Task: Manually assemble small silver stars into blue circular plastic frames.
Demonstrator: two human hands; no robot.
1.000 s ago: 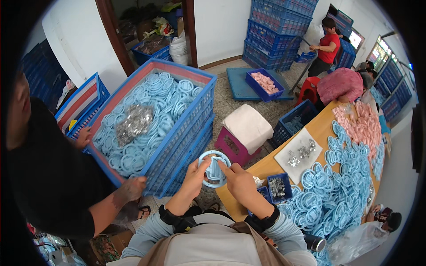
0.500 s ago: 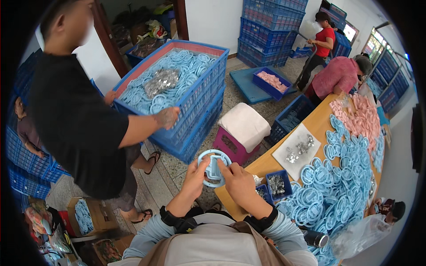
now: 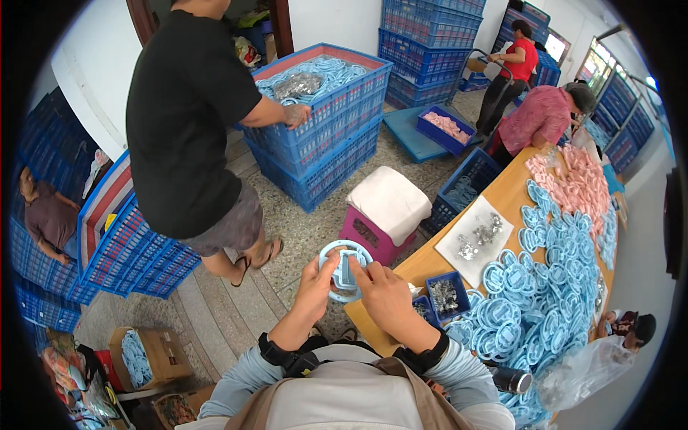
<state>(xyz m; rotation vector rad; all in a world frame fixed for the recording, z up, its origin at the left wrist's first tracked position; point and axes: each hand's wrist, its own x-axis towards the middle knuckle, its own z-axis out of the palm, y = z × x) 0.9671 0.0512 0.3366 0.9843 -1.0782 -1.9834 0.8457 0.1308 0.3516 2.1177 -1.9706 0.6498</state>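
Note:
Over the floor in front of my body I hold a light blue round plastic part [image 3: 346, 245], a ring with a rectangular frame inside it. My left hand [image 3: 314, 290] grips its left edge, thumb on top. My right hand [image 3: 387, 297] is closed at its right side, with fingertips against the inner frame; whether a small piece is pinched there I cannot make out. To the right, similar blue parts [image 3: 498, 315] lie heaped on a wooden table [image 3: 423, 266]. Nearest my right hand is a small blue bin [image 3: 446, 294] of shiny metal pieces.
A white board [image 3: 469, 251] with metal pieces and a heap of pink parts [image 3: 573, 183] lie on the table. Ahead stands a magenta stool [image 3: 380, 233] with a white cover. A person in black [image 3: 193, 122] holds stacked blue crates [image 3: 322, 136]. A cardboard box [image 3: 161, 358] stands left.
The person in black and the stacked crates have moved away toward the back, uncovering more floor and crates at left. My hands and the blue part keep nearly the same position.

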